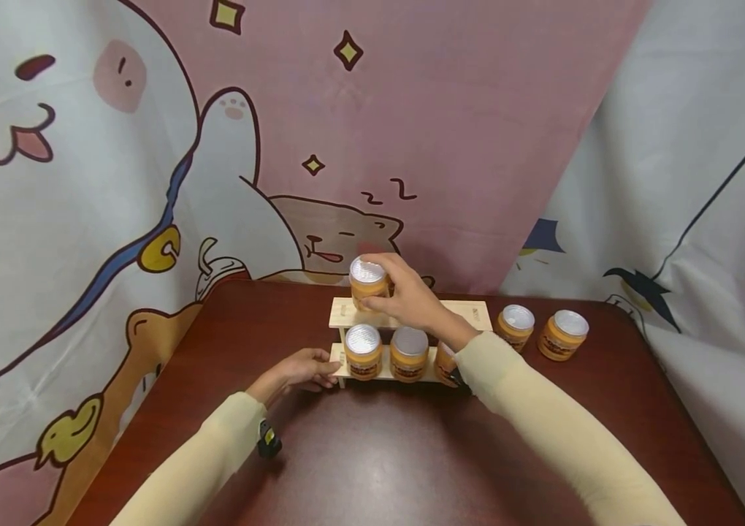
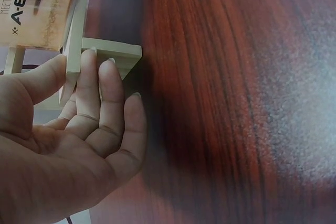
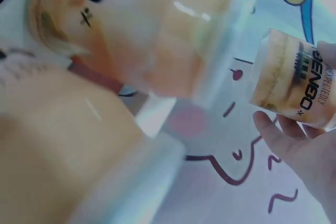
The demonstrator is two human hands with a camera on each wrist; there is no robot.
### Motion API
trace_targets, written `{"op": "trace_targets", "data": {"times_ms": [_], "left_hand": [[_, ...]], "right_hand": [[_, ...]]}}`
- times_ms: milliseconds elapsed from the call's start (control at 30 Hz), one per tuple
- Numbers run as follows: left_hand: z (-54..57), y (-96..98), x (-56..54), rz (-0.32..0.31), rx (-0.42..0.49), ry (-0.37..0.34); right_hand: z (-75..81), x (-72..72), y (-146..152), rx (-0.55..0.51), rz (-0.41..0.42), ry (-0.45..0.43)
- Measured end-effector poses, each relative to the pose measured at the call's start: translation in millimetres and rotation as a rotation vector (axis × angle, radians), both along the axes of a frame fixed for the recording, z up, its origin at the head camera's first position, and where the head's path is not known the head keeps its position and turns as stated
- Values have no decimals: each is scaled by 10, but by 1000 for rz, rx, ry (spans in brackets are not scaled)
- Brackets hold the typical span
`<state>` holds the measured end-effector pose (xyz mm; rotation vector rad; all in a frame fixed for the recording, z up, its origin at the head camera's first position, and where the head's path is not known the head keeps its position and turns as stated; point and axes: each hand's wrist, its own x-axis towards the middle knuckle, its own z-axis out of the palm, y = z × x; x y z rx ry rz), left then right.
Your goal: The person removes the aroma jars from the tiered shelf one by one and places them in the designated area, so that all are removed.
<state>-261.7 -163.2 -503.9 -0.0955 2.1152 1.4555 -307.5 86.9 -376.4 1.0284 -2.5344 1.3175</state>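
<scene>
A two-tier light wooden rack [image 1: 467, 313] stands on the table. My right hand [image 1: 410, 296] grips an orange-labelled jar [image 1: 361, 291] with a silvery lid over the left end of the upper tier. In the right wrist view, thumb and fingers hold this jar [image 3: 289, 74] from opposite sides. My left hand [image 1: 303, 369] pinches the left end of the lower board; in the left wrist view the thumb lies on one face of the board [image 2: 74, 59], fingers on the other. Along the lower tier stand three matching jars [image 1: 364, 358], the rightmost partly hidden by my right forearm.
Two more such jars, one [image 1: 516, 326] close to the rack and another [image 1: 563, 336] farther right, stand on the dark reddish table [image 1: 372, 453]. Behind the table hangs a cartoon-printed cloth [image 1: 464, 131]. Two jars [image 3: 131, 30] loom blurred in the right wrist view.
</scene>
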Motion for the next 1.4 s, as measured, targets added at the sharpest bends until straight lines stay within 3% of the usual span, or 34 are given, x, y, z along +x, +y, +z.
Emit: {"op": "trace_targets", "data": {"times_ms": [233,533,867,1133,1400], "left_hand": [[-11,8,20,-2,3,0],[4,7,44,-3,2,4],[-1,3,37,-17,8,4],[3,-3,22,-12,12,2],[15,6,38,-9,6,7]], "right_hand": [[79,22,183,-78,-35,25],[117,94,485,-102,-76,32],[131,186,884,-110,-116,142],[196,295,1160,-95,-209,48],[201,417,1410,-63,-299,36]]}}
